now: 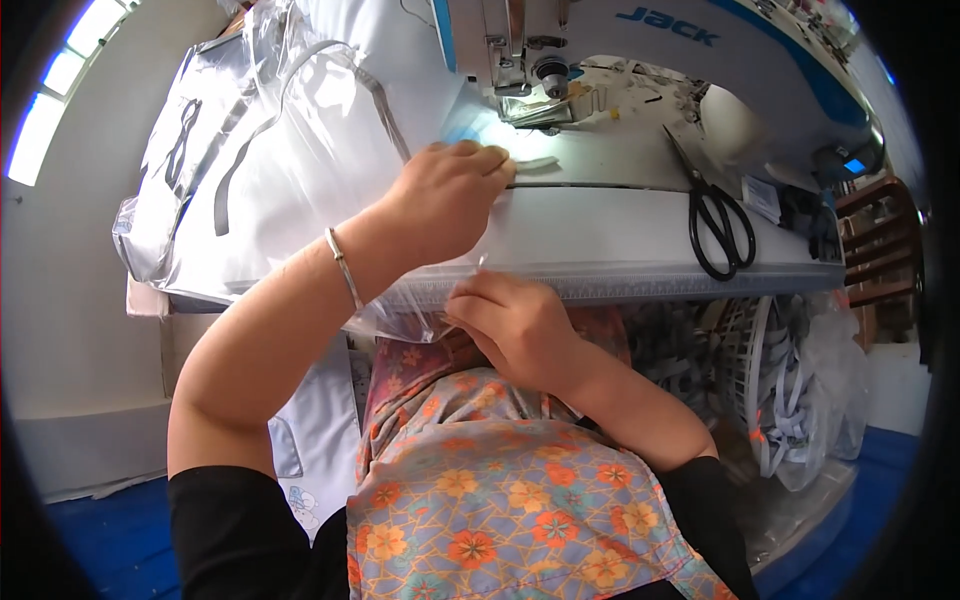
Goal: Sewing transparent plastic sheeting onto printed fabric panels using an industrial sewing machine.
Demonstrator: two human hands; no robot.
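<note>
Left hand [445, 195] presses a small white fabric strip [532, 163] flat on my white worktop [620, 225], fingers closed, near the sewing machine's needle [548, 88]. Right hand [512, 328], loosely curled, pinches clear plastic wrapping [425, 300] at the worktop's near edge.

Tight spot by the needle
Sewing machine head [560, 60] blocked above my left hand [445, 195]; bare table [610, 225] before the scissors [715, 215] was open.

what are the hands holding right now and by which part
The left hand presses a small white strip flat by its near end, beside the presser foot. The right hand pinches the clear plastic sheet at the table's front edge.
</note>
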